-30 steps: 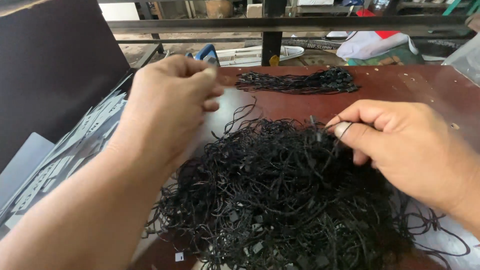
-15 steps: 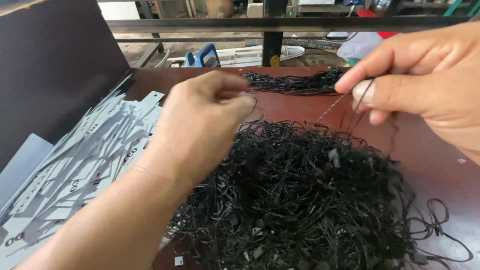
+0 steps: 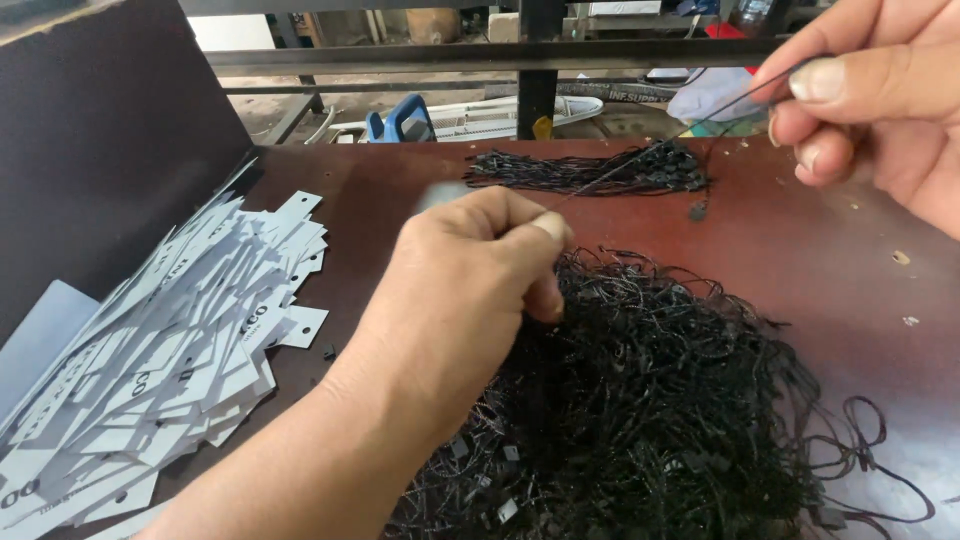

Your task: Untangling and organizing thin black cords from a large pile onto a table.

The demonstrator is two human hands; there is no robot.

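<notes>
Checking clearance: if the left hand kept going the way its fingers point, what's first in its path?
The left hand points forward and right along the taut black string it pinches. First it would likely meet the small bundle of black strings on the table; depth is unclear.

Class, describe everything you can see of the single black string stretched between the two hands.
The single black string is thin and dark, like cord or plastic loop thread. It runs taut in a straight slanted line from the left hand, pinched at thumb and forefinger, up to the right hand, which grips it between fingertips. It passes above the neat small bundle of black strings on the brown table. Its lower end, near the big tangled pile, is hidden by the left hand.
</notes>
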